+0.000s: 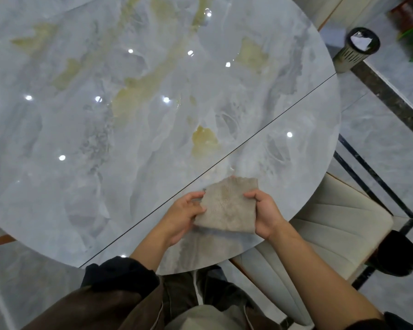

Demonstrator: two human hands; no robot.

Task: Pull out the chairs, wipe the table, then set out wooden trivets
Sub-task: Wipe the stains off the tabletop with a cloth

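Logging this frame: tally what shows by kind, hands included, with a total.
table: 1
cloth: 1
hands: 2, the left hand and right hand, both gripping the cloth
chair plainly in view: 1
bin: 1
Total: 6

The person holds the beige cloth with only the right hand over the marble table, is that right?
No. The head view shows both hands holding the beige cloth: the left hand and right hand each grip a side, over the marble table.
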